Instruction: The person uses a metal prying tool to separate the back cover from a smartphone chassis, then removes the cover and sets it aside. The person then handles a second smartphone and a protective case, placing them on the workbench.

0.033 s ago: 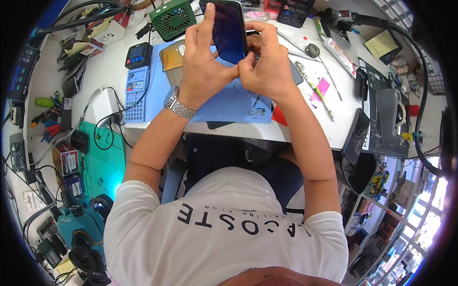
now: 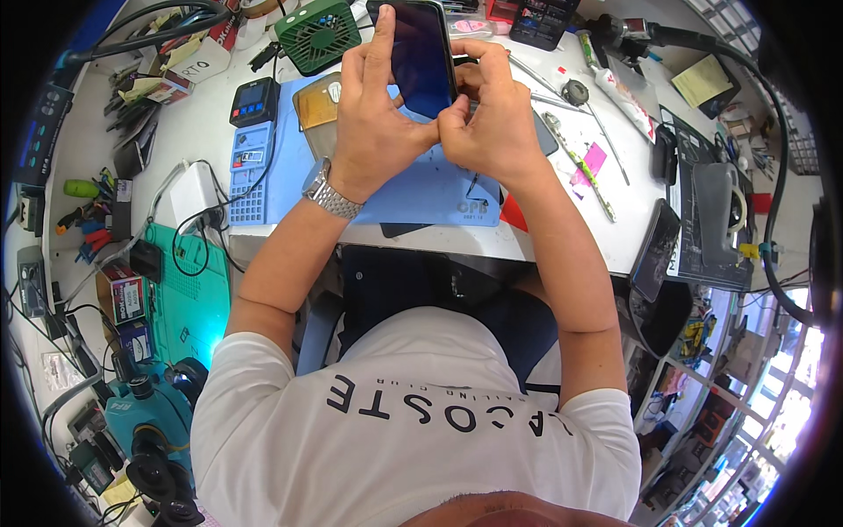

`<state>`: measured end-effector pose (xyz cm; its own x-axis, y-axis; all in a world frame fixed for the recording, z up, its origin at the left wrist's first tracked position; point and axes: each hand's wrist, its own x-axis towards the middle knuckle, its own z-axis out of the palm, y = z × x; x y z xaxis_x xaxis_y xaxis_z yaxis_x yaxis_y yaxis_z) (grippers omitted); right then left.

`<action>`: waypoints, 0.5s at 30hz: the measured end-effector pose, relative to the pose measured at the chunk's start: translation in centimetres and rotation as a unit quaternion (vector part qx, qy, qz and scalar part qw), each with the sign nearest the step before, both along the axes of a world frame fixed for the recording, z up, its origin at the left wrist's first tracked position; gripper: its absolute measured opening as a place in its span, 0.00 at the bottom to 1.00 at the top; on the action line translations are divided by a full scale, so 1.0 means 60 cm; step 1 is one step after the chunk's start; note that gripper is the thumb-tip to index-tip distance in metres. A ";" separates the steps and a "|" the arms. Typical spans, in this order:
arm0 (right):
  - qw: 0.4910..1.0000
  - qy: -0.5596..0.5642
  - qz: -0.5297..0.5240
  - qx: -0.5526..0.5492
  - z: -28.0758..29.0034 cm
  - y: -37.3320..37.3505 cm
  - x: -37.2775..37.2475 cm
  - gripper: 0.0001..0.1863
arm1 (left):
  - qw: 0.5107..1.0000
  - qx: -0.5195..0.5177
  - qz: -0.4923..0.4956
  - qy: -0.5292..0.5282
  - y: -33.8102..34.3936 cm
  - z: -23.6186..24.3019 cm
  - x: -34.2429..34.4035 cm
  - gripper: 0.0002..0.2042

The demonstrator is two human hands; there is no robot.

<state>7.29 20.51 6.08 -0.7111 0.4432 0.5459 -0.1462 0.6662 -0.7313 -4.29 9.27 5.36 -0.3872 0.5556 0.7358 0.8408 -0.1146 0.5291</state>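
A dark-screened smartphone [image 2: 420, 63] is held up between my two hands above a blue silicone work mat [image 2: 395, 198]. My left hand [image 2: 373, 140], with a metal watch [image 2: 330, 190] on the wrist, grips the phone's left edge, one finger stretched up along it. My right hand [image 2: 493, 132] grips the lower right side, its thumb bent near the bottom corner and its other fingers partly hidden. Under and beside my hands lie an amber-and-grey translucent case [image 2: 316, 114] and another dark flat object [image 2: 546, 136], partly covered.
A green fan [image 2: 316, 35] and small black display device [image 2: 254, 103] stand behind left. Tweezers and rods [image 2: 593, 180] and a white tube [image 2: 623, 101] lie right, beside a black phone [image 2: 654, 250]. A teal microscope [image 2: 149, 413] and cables are lower left; a black hose [image 2: 755, 79] arches right.
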 end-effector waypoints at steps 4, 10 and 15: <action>1.000 0.007 -0.012 0.009 0.003 -0.002 0.001 0.30 | 1.000 0.007 -0.013 -0.020 0.003 -0.008 0.001 0.60; 0.999 -0.031 0.015 -0.040 0.015 -0.004 0.006 0.30 | 0.996 -0.034 -0.012 -0.087 -0.006 0.008 0.010 0.60; 0.986 0.135 0.083 -0.056 -0.011 0.025 -0.012 0.24 | 0.817 0.088 -0.240 -0.516 -0.007 0.004 -0.053 0.47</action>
